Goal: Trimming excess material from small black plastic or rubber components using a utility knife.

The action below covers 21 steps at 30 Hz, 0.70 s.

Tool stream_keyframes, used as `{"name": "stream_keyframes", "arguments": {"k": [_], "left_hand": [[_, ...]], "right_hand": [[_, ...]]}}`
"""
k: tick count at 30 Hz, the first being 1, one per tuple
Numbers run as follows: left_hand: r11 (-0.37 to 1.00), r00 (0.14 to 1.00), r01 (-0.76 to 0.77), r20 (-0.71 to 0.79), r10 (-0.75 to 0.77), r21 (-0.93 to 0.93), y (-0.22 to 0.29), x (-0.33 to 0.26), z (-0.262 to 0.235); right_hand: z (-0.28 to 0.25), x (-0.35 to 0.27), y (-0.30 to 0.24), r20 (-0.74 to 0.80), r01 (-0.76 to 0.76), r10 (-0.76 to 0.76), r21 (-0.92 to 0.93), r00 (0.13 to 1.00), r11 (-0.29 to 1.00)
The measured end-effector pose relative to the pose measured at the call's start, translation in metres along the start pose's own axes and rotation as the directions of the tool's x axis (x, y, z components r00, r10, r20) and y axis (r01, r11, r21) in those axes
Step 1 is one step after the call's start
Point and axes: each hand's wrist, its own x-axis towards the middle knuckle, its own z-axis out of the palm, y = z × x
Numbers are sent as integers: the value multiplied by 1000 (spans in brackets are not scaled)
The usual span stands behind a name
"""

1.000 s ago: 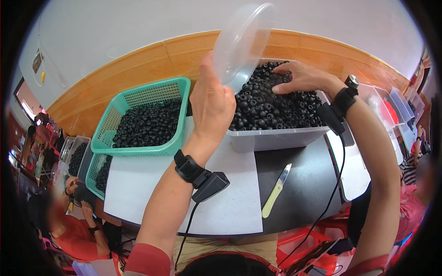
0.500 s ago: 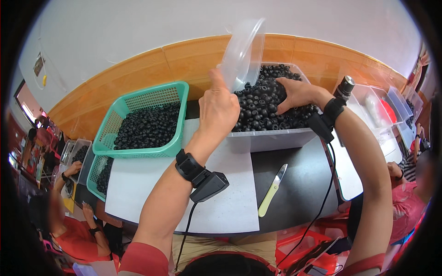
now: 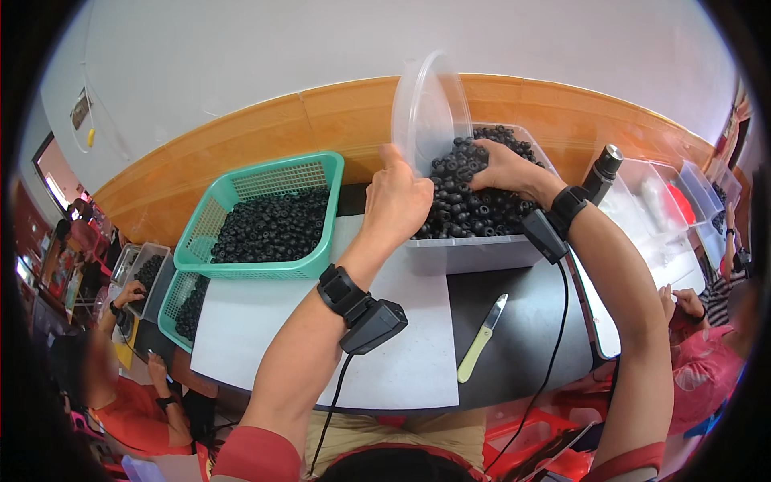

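Clear bowl (image 3: 434,108) tipped on edge, long axis upright, rising just beyond the left grip (image 3: 397,195) clamped on its near side! Right grip (image 3: 512,170) half-spread, touching black beads (image 3: 462,210).

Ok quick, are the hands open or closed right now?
Left hand: closed, holding the tilted clear tub.
Right hand: curved among the black pieces; can't tell if it's gripping any.

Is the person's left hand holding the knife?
No, the left hand grips a clear round container, while the knife lies on the dark tabletop.
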Motion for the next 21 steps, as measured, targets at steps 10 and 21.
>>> {"name": "stream_keyframes", "arguments": {"k": [10,21], "left_hand": [[805,985,160,46,-164,-572,-11,5,-4],[492,965,231,134,-225,-839,-12,-1,-16]], "right_hand": [[5,25,-68,-21,-56,58,90,998,994],[4,38,-91,-43,102,-108,-120,993,987]]}}
